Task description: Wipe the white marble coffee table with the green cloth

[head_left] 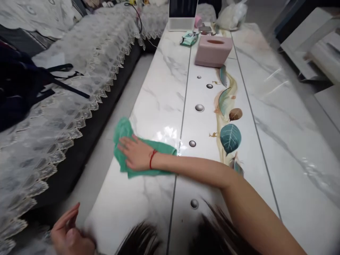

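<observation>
My right hand (138, 153) lies flat on a green cloth (156, 173), palm down with its fingers spread. The cloth is spread along the left edge of a white marble-patterned table (156, 209), and its far left end hangs over that edge. A red string bracelet (152, 158) circles my right wrist. Down at the bottom left, my left hand (70, 233) is held apart from the table's edge. Its fingers are loosely bent and apart from the thumb, with nothing in them.
Farther along the table are a pink tissue box (212, 53), a green packet (189, 39), a white-framed dark panel (182, 24) and a plastic bag (232, 16). A lace-covered sofa (87, 53) with a dark bag (16, 81) runs along the left.
</observation>
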### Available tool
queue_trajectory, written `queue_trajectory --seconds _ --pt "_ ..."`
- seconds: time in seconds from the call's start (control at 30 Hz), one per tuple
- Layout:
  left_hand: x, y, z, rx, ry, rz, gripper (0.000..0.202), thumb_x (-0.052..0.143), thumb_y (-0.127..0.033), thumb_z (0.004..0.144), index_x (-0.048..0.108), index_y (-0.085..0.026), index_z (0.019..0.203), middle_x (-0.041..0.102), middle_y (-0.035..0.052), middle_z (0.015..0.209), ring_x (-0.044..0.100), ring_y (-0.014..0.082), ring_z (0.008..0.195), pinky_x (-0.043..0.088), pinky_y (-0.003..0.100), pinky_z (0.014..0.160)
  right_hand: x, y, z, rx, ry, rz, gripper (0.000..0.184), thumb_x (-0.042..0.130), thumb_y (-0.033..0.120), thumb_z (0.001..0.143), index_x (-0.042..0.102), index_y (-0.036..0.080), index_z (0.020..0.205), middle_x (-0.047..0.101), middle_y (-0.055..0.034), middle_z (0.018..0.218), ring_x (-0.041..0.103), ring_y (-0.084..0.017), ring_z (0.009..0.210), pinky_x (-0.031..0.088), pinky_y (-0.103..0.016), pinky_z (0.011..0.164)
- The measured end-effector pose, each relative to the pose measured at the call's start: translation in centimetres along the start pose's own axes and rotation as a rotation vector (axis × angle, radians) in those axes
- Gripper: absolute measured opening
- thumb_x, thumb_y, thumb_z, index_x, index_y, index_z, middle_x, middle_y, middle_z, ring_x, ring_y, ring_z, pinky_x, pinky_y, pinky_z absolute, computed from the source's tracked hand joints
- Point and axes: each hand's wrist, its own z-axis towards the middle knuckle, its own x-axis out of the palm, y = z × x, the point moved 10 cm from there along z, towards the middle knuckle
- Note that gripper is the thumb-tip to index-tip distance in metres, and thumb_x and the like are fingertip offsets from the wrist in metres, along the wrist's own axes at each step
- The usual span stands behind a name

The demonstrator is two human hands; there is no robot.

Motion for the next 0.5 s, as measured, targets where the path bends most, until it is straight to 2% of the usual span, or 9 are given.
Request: queue_trajectory --seconds 0.07,0.13,0.2,0.27,0.3,0.37,0.43,0.5 --pt "-0.2 0.0 0.0 0.011 -0.06 -0.056 0.047 0.07 -0.072 0.071 0.066 -0.029 0.091 0.073 0.0095 0.097 0.077 0.0493 0.104 0.061 0.078 0.103 0.0 8.0 -3.6 -0.18 -0.085 -0.068 0.075 0.057 0.057 0.106 0.067 0.037 0.177 0.053 0.0067 0.183 0.054 -0.02 0.174 0.051 -0.04 0.142" --pt "-0.4 -0.3 -0.2 0.04 -0.111 -0.075 0.059 0.068 -0.084 0.075 0.061 -0.03 0.097 0.073 0.0091 0.103 0.077 0.048 0.112 0.061 0.075 0.107 0.1 14.1 -7.5 -0.327 -0.161 -0.11 0.076 0.058 0.063 0.098 0.07 0.049 0.172 0.055 0.0164 0.178 0.053 -0.017 0.175 0.051 -0.037 0.14" --pt "-0.5 -0.3 -0.2 0.057 -0.139 -0.096 0.065 0.066 -0.09 0.077 0.058 -0.03 0.1 0.072 0.0086 0.107 0.077 0.0468 0.116 0.061 0.073 0.109 0.5 17.4 -10.6 -0.44 -0.204 -0.131 0.078 0.058 0.065 0.093 0.071 0.057 0.169 0.053 0.0237 0.176 0.049 -0.015 0.177 0.048 -0.035 0.141" --pt "-0.4 -0.2 -0.2 0.068 -0.128 -0.124 0.063 0.068 -0.087 0.077 0.059 -0.029 0.1 0.072 0.0084 0.107 0.077 0.0459 0.115 0.06 0.073 0.11 0.9 17.7 -12.4 -0.531 -0.195 -0.131 0.076 0.057 0.065 0.094 0.068 0.061 0.169 0.049 0.0277 0.176 0.045 -0.011 0.179 0.044 -0.033 0.143" --pt "-0.4 -0.2 -0.3 0.075 -0.124 -0.133 0.059 0.068 -0.084 0.079 0.059 -0.029 0.1 0.072 0.0084 0.107 0.076 0.0458 0.115 0.06 0.074 0.11 1.2 16.6 -12.6 -0.55 -0.159 -0.107 0.075 0.056 0.063 0.096 0.067 0.059 0.171 0.046 0.0278 0.178 0.042 -0.01 0.179 0.042 -0.033 0.144" --pt "-0.6 -0.1 -0.3 0.091 -0.122 -0.127 0.053 0.069 -0.077 0.08 0.059 -0.029 0.099 0.073 0.0086 0.106 0.076 0.0464 0.114 0.058 0.076 0.11 1.5 12.1 -11.5 -0.518 -0.041 0.006 0.076 0.057 0.052 0.101 0.063 0.05 0.177 0.042 0.023 0.184 0.039 -0.012 0.182 0.037 -0.036 0.149" --pt "-0.9 -0.1 -0.5 0.099 -0.123 -0.107 0.049 0.069 -0.072 0.078 0.06 -0.029 0.099 0.073 0.0093 0.107 0.076 0.0479 0.115 0.057 0.078 0.111 1.4 4.6 -9.0 -0.354 0.071 0.169 0.08 0.059 0.037 0.103 0.059 0.035 0.183 0.041 0.0116 0.19 0.04 -0.021 0.182 0.033 -0.043 0.153" --pt "-0.7 -0.2 -0.6 0.097 -0.091 -0.045 0.05 0.067 -0.073 0.076 0.058 -0.03 0.098 0.073 0.0092 0.109 0.076 0.0486 0.116 0.058 0.078 0.111 1.0 -5.3 -6.7 -0.079 0.117 0.293 0.082 0.062 0.025 0.104 0.057 0.024 0.185 0.041 -0.0002 0.193 0.043 -0.028 0.182 0.025 -0.05 0.156"
